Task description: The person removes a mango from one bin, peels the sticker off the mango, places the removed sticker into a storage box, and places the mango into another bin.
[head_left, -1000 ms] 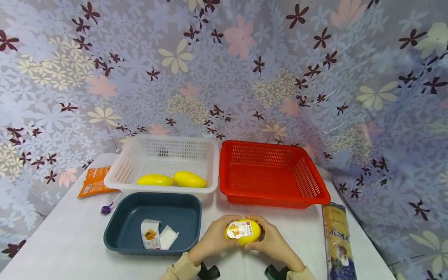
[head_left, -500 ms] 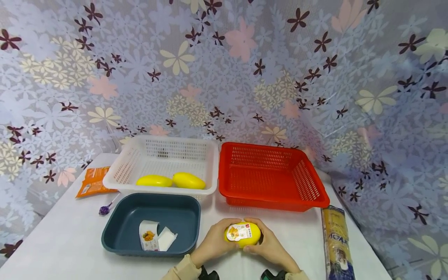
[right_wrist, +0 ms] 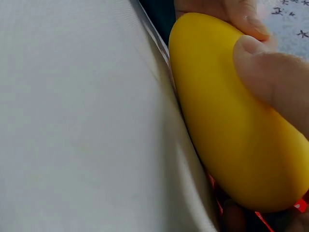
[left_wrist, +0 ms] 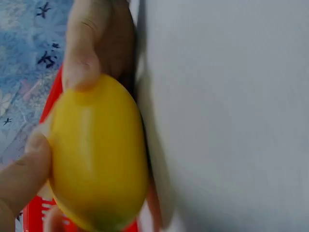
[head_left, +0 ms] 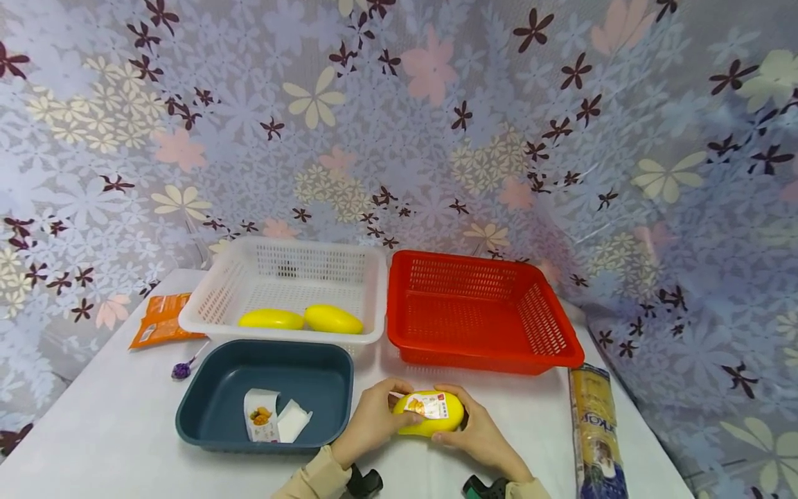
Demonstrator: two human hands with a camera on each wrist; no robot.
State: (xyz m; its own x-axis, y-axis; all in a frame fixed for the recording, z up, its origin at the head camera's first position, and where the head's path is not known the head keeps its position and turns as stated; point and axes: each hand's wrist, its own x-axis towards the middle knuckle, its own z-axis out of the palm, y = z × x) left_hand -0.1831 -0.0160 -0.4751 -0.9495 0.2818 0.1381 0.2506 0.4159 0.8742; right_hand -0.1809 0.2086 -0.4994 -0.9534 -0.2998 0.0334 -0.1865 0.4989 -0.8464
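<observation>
A yellow mango (head_left: 452,414) with a white printed label (head_left: 433,405) on top is held between both hands, low over the front of the table. On its left side the left hand (head_left: 373,421) grips it, the thumb lying across the label's left end. From the right, the right hand (head_left: 485,431) holds the other end between thumb and fingers. Smooth yellow skin of the mango fills both wrist views, where the label is out of sight. Left of the hands, a dark blue tray (head_left: 187,423) contains a printed label (head_left: 261,416) and a white paper piece (head_left: 293,421).
Behind the tray stands a white basket (head_left: 206,315) with two yellow mangoes (head_left: 333,319). A red basket (head_left: 486,357) sits beside it. An orange packet (head_left: 161,322) and purple lollipop (head_left: 182,369) lie far left, a long yellow-blue packet (head_left: 598,430) at right.
The left thumb has moved up from the mango's lower side onto the label, and the left fingers have shifted slightly left. The right hand keeps its hold.
</observation>
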